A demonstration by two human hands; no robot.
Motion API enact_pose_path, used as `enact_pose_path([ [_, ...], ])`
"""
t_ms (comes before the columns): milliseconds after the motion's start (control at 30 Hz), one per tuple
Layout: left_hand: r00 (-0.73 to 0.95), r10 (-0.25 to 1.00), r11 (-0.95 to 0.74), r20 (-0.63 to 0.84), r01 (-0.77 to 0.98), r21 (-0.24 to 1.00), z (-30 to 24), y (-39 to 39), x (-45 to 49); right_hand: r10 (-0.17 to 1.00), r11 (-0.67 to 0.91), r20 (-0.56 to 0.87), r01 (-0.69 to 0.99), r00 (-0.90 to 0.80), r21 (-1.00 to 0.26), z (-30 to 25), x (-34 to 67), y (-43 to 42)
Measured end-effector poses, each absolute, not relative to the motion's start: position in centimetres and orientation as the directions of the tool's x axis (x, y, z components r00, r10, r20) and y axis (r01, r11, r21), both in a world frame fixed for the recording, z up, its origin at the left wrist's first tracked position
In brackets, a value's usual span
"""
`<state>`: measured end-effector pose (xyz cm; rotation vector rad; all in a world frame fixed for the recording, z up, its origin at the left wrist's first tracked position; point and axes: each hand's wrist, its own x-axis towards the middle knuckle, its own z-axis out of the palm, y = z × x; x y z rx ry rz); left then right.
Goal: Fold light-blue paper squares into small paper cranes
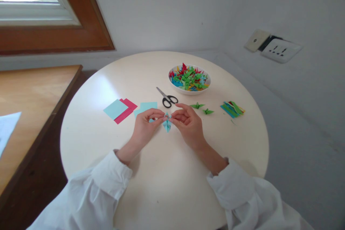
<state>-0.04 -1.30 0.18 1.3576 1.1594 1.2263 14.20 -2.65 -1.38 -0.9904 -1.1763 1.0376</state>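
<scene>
Between my two hands is a small light blue folded paper (167, 125), its lower part a pointed diamond with a crease down the middle. My left hand (147, 125) pinches its upper left side between thumb and fingers. From the other side my right hand (188, 124) pinches the upper right, its index finger raised and bent. The fingertips hide part of the folds. Just beyond my left hand lie light blue paper sheets (149, 105), partly covered by it. Black-handled scissors (169, 100) rest beyond the hands, blades pointing away to the left.
A white bowl (185, 92) full of colourful paper cranes stands at the back. Two green cranes (198, 106) lie right of my hands, near a pile of coloured paper strips (232, 109). Light blue and red squares (115, 109) lie left. A wooden desk (40, 90) stands beside the round table (88, 140).
</scene>
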Motion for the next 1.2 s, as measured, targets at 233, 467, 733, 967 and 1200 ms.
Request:
enact_pose_path([
  [233, 0.080, 0.995, -0.062, 0.064, -0.023, 0.998, 0.08, -1.37, 0.08, 0.968, 0.246, 0.240, -0.079, 0.072, -0.966, -1.42, 14.25, -2.70],
  [467, 0.145, 0.989, -0.011, 0.017, -0.046, 0.999, 0.44, -1.38, 0.07, 0.963, 0.262, 0.256, -0.064, 0.087, -0.963, -1.26, 14.30, -2.83],
  [733, 0.239, 0.971, 0.023, -0.015, -0.031, 0.999, 0.37, -1.19, -0.24, 0.972, 0.231, 0.224, -0.104, 0.074, -0.967, -1.10, 14.53, -2.99],
  [967, 0.276, 0.961, 0.035, -0.032, -0.007, 0.999, 0.41, -1.20, -0.23, 0.972, 0.228, 0.219, -0.107, 0.088, -0.968, -1.21, 14.62, -2.88],
  [1200, 0.293, 0.954, 0.064, -0.058, -0.009, 0.998, 0.30, -1.27, -0.22, 0.967, 0.248, 0.241, -0.099, 0.077, -0.964, -1.26, 14.60, -2.84],
])
